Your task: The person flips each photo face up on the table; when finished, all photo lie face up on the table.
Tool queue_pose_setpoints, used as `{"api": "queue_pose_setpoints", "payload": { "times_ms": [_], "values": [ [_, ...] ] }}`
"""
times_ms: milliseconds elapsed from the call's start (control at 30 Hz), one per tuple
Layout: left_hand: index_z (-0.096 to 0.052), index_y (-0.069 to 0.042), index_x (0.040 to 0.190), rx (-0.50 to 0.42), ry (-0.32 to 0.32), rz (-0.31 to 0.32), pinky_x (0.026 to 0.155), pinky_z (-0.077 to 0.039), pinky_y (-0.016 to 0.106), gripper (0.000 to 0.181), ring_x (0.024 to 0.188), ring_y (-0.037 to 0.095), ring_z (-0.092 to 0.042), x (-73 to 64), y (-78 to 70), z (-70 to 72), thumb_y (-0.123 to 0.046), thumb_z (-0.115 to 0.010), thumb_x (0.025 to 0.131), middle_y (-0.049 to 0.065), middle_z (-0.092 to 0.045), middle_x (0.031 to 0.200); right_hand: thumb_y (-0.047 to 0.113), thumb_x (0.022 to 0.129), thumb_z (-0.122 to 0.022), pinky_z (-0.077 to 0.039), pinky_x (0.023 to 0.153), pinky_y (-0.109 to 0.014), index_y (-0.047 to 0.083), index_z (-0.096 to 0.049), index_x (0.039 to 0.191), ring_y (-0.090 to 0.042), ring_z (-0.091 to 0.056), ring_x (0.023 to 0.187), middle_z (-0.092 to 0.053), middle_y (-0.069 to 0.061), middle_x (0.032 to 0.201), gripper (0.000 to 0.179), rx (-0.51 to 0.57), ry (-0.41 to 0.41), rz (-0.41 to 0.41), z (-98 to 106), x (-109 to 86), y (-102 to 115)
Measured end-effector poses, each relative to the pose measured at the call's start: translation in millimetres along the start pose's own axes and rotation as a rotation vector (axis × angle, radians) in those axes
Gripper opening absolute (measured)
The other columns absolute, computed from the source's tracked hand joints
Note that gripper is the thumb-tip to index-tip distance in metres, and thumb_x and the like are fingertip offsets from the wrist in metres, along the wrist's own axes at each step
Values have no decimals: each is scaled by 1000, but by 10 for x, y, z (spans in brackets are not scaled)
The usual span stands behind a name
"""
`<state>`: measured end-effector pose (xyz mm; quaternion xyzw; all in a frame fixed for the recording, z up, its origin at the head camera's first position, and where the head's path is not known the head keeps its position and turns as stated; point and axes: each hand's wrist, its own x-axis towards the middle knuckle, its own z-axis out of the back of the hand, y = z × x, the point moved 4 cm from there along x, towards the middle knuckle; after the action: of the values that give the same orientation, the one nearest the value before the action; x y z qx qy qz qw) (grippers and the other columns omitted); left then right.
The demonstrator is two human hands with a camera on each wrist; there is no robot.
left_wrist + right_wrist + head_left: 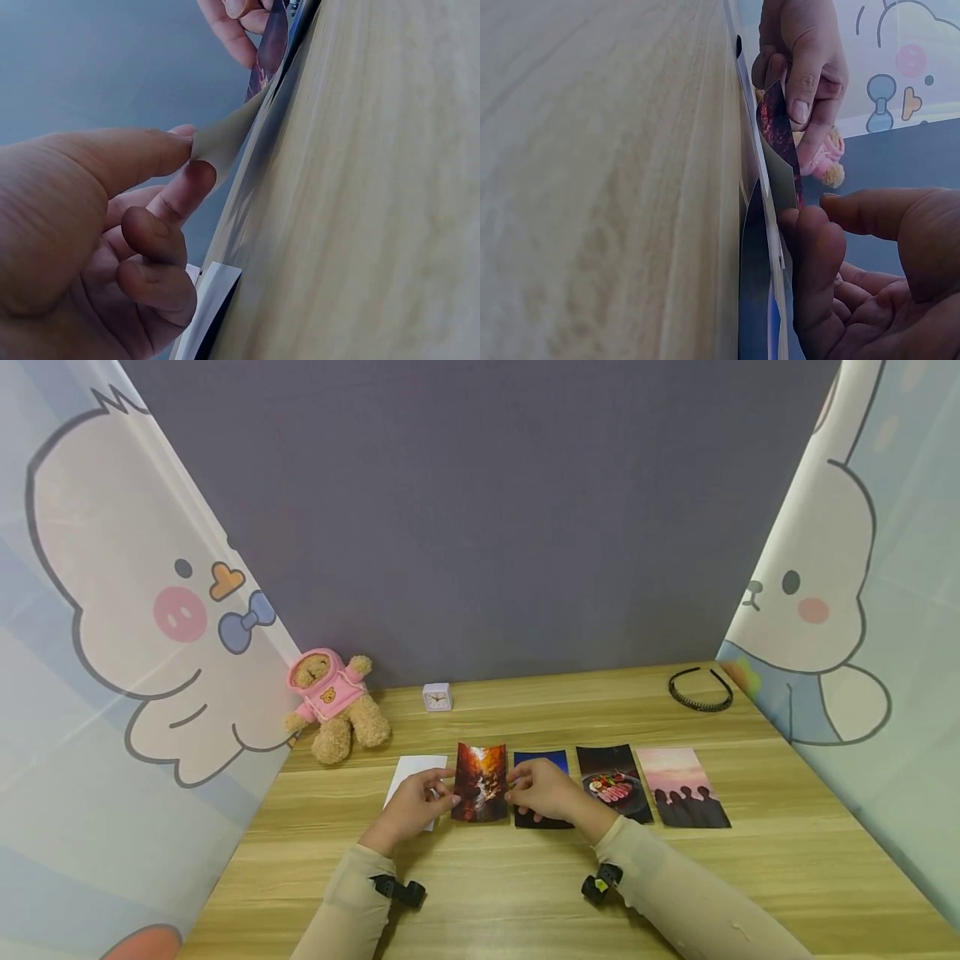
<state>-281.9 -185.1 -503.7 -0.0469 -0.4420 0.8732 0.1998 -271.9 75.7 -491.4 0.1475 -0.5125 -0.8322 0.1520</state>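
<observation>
Left hand: the left hand [411,806] pinches the left edge of the red-orange photo [480,782], thumb over forefinger, its grip clamped on the print; in the left wrist view the thumb [120,157] and forefinger meet on the print's pale back [225,139].
Right hand: the right hand [543,791] holds the same photo by its right edge, grip clamped on it; in the right wrist view the fingertips [810,232] press the edge of the print [778,139].
Red-orange photo: it is held between both hands, lifted and tilted just above the counter [525,893], near its front middle, bending slightly.
White card: a white card [408,774] lies flat on the counter under and behind the left hand.
Blue photo: a dark blue photo [542,762] lies flat, partly hidden by the right hand.
Food photo: a photo of a plate of food [613,783] lies just right of the blue one.
Silhouette photo: a pink-sky photo with dark figures [681,787] lies at the right end of the row, just beside the food photo.
Teddy bear: a teddy bear in a pink hoodie [334,702] sits at the back left of the counter.
Clock: a small white clock [437,697] stands near the bear by the back wall.
Headband: a black headband [701,688] lies at the back right, well apart from the photos.
Wrist cameras: a black strap sits on each sleeve.
</observation>
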Motion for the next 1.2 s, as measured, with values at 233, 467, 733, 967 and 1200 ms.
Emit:
{"api": "queue_pose_setpoints", "payload": {
  "times_ms": [233, 467, 733, 967, 1200],
  "values": [
    [-65, -6, 139, 28, 8, 6, 54, -44, 26, 46, 63, 13, -56, -5, -2, -10, -23, -77, 98, -4, -68, 87, 14, 99, -73, -57, 52, -36, -3, -66, 130, -21, -68, 69, -71, -7, 90, 35, 19, 6, -9, -2, -9, 8],
    [-61, -1, 143, 52, 50, 31, 50, -43, 26, 50, 57, 9, -51, -10, 4, -25, -22, -75, 100, -4, -67, 88, 11, 99, -72, -60, 56, -38, -7, -63, 133, -20, -67, 66, -70, -9, 92, 39, 71, 25, -26, -15, -12, 14],
    [-57, 0, 147, 16, 87, 45, 46, -46, 28, 50, 51, 8, -50, -18, -1, -38, -16, -72, 102, -1, -65, 88, 12, 100, -72, -60, 56, -39, -5, -63, 135, -18, -65, 61, -69, -9, 92, 40, 50, 29, -37, -5, -3, -7],
    [-56, -1, 148, 17, 85, 55, 47, -48, 29, 51, 53, 9, -52, -12, 12, -45, -16, -72, 102, -1, -66, 90, 12, 101, -71, -60, 54, -38, -6, -63, 135, -16, -63, 57, -70, -8, 93, 39, 47, 33, -39, 4, -2, -2],
    [-58, -2, 145, 29, 79, 58, 48, -47, 28, 49, 52, 9, -51, -17, 21, -42, -19, -73, 101, -2, -66, 87, 12, 101, -71, -60, 54, -38, -5, -64, 135, -16, -63, 56, -70, -7, 92, 39, 37, 38, -37, -5, 0, -7]
  ]
}}
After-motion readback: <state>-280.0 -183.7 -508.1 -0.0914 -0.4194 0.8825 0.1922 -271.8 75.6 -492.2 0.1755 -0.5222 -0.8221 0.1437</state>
